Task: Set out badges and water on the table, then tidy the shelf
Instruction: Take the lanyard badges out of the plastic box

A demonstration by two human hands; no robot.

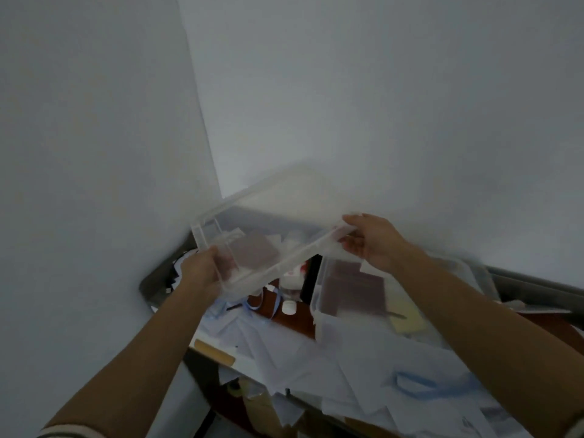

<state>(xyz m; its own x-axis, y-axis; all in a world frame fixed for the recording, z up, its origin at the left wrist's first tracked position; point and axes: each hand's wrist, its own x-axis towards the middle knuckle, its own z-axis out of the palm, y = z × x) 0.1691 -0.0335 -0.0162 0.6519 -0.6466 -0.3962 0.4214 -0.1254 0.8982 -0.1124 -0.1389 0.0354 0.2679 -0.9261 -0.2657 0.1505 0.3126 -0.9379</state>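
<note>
Walls (347, 90): plain, pale and smooth, meeting in a corner behind the shelf.
Shelf (151, 286): dark rounded rim at the corner, reddish-brown top showing through the clutter; it runs from the corner off to the right.
Loose papers (316, 352): white sheets, thin and creased, piled over the near part of the shelf and spilling past its edge.
Lifted box (252, 235): clear, frosted plastic, shallow and rectangular, held up above the shelf by both hands and tilted; its long axis runs from lower left to upper right, the open side turned down toward the person. A flat brownish square shows through its wall.
Second box (319, 298): the same clear plastic, resting on the shelf just right of the lifted one, with a dark maroon flat thing inside.
Left hand (202, 273): fingers clenched round the lower-left corner of the lifted box.
Right hand (369, 240): fingers pinching the upper-right rim of the lifted box.
Blue lanyard (420, 385): soft ribbon loop lying on the papers, near right.
White bottle cap (289, 306): small, round, between the two boxes; the bottle itself is blurred.
</note>
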